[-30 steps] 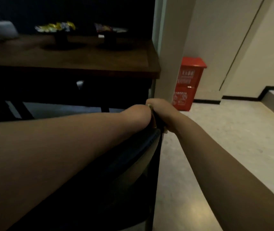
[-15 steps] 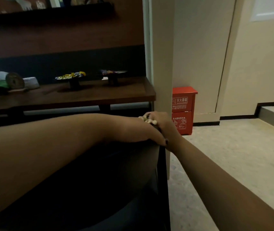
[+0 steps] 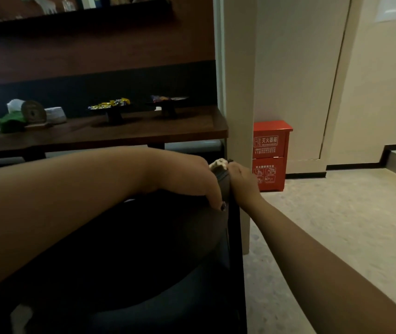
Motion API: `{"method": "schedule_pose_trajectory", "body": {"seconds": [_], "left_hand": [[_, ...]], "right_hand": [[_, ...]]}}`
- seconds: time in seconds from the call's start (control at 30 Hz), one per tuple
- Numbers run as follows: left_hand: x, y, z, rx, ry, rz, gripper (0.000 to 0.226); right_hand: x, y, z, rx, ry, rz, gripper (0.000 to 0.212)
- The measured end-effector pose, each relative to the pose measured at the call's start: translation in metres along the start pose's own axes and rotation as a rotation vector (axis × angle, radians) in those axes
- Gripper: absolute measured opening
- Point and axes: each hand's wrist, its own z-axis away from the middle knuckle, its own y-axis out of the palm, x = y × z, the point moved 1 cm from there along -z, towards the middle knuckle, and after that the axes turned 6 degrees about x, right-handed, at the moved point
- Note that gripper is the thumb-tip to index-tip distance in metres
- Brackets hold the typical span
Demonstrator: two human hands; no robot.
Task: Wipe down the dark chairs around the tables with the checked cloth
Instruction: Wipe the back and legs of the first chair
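A dark chair [image 3: 148, 239] fills the lower left, its curved back right in front of me and its seat cushion [image 3: 168, 312] below. My left hand [image 3: 192, 182] lies over the top right end of the chair back, fingers curled down over the edge. A pale scrap of the checked cloth [image 3: 218, 163] peeks out just past its knuckles; the rest of the cloth is hidden under the hand. My right hand [image 3: 241, 184] grips the chair's right upright [image 3: 236, 237] from the outside, touching the left hand's side of the corner.
A dark wooden table [image 3: 144, 131] stands behind the chair with two snack stands [image 3: 110, 109], a tissue holder and a green item. A cream pillar [image 3: 237, 92] rises beside the chair's right edge. A red fire extinguisher box [image 3: 271, 155] sits on the pale floor, steps at far right.
My view has tilted up, so the wall shelf and more of the table show. Both hands stay at the chair's top right corner; the cloth scrap now shows between them.
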Motion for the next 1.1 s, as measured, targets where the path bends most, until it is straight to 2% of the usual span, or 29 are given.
{"method": "schedule_pose_trajectory", "body": {"seconds": [0.03,0.1,0.2,0.27,0.33,0.43,0.53,0.6,0.67,0.7,0.77,0.83,0.9,0.97,1.0,1.03,1.1], "left_hand": [[-0.007,0.001,0.006,0.008,-0.007,0.001,0.039],[-0.011,0.0,0.009,-0.005,-0.004,-0.028,0.039],[-0.012,0.005,0.01,-0.027,-0.043,-0.084,0.033],[-0.017,0.01,0.011,-0.103,-0.046,-0.236,0.028],[-0.025,0.018,0.006,-0.232,-0.047,-0.453,0.035],[-0.029,0.041,-0.01,-0.458,-0.163,-0.634,0.041],[-0.016,0.069,-0.019,-0.799,-0.181,-0.98,0.034],[-0.004,0.082,-0.023,-0.942,-0.222,-1.127,0.034],[0.004,0.088,-0.032,-1.081,-0.178,-1.205,0.035],[0.007,0.09,-0.036,-1.132,-0.156,-1.24,0.035],[0.01,0.09,-0.042,-1.233,-0.12,-1.293,0.035],[0.011,0.091,-0.046,-1.315,-0.157,-1.282,0.035],[0.011,0.093,-0.05,-1.339,-0.196,-1.253,0.037],[0.01,0.095,-0.055,-1.339,-0.209,-1.24,0.04],[0.009,0.095,-0.058,-1.338,-0.214,-1.241,0.042],[0.008,0.095,-0.059,-1.334,-0.235,-1.236,0.044],[0.008,0.095,-0.057,-1.331,-0.275,-1.222,0.05]], "right_hand": [[-0.006,0.001,0.004,-0.034,-0.03,0.115,0.035],[-0.014,0.005,0.009,-0.038,0.014,0.104,0.034],[-0.009,0.006,0.002,0.068,0.196,-0.146,0.044],[0.008,0.0,-0.005,0.085,0.218,-0.227,0.034],[0.024,-0.006,-0.007,0.095,0.058,-0.215,0.031],[0.018,-0.005,-0.003,0.084,-0.043,-0.221,0.038],[0.015,-0.004,0.009,0.015,-0.168,-0.241,0.035],[0.017,-0.002,0.014,0.026,-0.277,-0.27,0.027],[0.016,0.001,0.014,0.04,-0.338,-0.234,0.023],[0.012,0.002,0.009,0.049,-0.327,-0.209,0.024],[0.006,0.003,-0.002,0.059,-0.166,-0.177,0.027],[0.003,0.001,-0.011,0.035,-0.011,-0.101,0.032],[0.003,0.003,-0.012,-0.017,0.046,-0.068,0.036],[0.003,0.009,0.002,-0.133,-0.07,-0.072,0.027],[-0.002,0.014,0.011,-0.208,-0.194,-0.029,0.017],[-0.012,0.02,0.02,-0.244,-0.313,0.025,0.017],[-0.041,0.027,0.035,-0.194,-0.458,0.124,0.048]]}}
